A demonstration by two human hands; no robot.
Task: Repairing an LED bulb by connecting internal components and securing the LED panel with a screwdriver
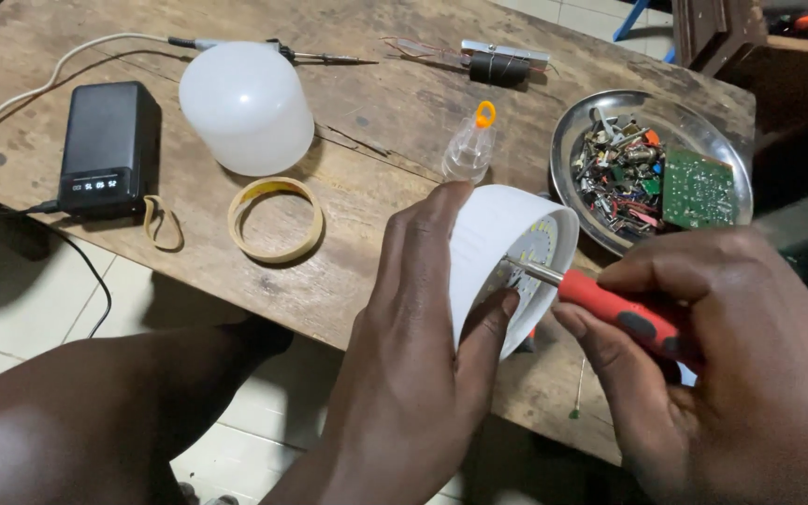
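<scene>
– Left hand (413, 374) wraps the bulb base (502, 252), tilted w/ open end toward the driver so the LED board shows.
– Right hand (741, 365)?
– Gripping red screwdriver (624, 313), tip inside the rim, over table (357, 271) edge.
– Nearby?
– Dome (247, 108), tape ring (275, 219), parts dish (652, 168) just behind; nothing blocks.

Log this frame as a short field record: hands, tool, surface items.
left hand: grips white lamp housing, open end facing the tool
right hand: holds red screwdriver, tip inside the housing
table: wooden, worn
loose items: white dome cover, tape ring, black box, soldering iron, metal dish of parts
</scene>
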